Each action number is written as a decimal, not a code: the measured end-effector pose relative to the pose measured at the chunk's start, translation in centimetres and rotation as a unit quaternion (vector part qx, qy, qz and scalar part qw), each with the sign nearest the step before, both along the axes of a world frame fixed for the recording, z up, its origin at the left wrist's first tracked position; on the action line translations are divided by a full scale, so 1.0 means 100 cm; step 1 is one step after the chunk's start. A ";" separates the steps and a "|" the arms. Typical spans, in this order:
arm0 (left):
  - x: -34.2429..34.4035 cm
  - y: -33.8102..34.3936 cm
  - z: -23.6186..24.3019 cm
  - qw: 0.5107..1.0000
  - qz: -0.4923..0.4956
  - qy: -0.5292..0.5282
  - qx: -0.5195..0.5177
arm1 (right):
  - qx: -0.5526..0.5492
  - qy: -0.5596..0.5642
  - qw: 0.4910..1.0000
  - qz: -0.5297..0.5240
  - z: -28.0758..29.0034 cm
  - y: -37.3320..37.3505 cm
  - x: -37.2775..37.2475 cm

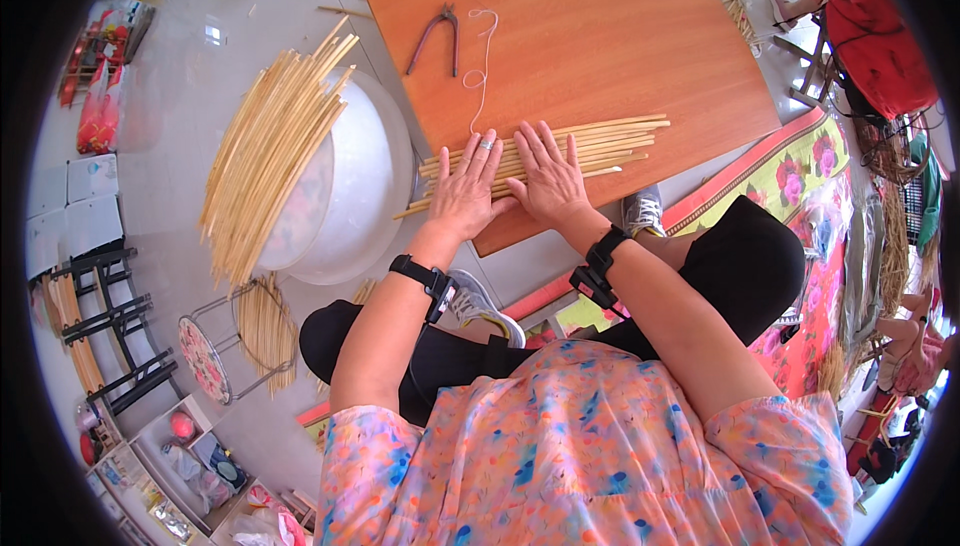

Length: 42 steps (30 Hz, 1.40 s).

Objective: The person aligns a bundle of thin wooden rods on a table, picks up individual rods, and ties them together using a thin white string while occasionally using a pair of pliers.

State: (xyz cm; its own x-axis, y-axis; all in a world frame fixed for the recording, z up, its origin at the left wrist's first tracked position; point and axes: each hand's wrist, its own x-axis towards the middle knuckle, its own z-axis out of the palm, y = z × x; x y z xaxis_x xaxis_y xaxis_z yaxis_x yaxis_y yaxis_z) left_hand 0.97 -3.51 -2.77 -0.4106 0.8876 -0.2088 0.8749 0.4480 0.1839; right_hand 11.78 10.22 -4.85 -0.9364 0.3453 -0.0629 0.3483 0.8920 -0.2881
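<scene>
A row of thin bamboo sticks (pixel 600 141) lies side by side along the near edge of a low orange wooden table (pixel 600 36). My left hand (pixel 468 191) presses flat on the left part of the row, fingers spread, a ring on one finger. Beside it, my right hand (pixel 545 178) also lies flat on the sticks, palm down. The two hands nearly touch at the thumbs. Each wrist wears a black band. Neither hand grips anything.
Dark pliers (pixel 437 34) and a white string (pixel 482 66) lie on the table farther back. A big bundle of bamboo sticks (pixel 270 141) rests across a white basin (pixel 365 181) at my left. A wire stool (pixel 235 341) holds more sticks. Black frames (pixel 105 331) stand far left.
</scene>
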 end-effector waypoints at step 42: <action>-0.066 0.059 0.016 0.990 -0.003 -0.117 0.073 | -0.058 0.015 0.998 -0.022 -0.004 0.000 0.001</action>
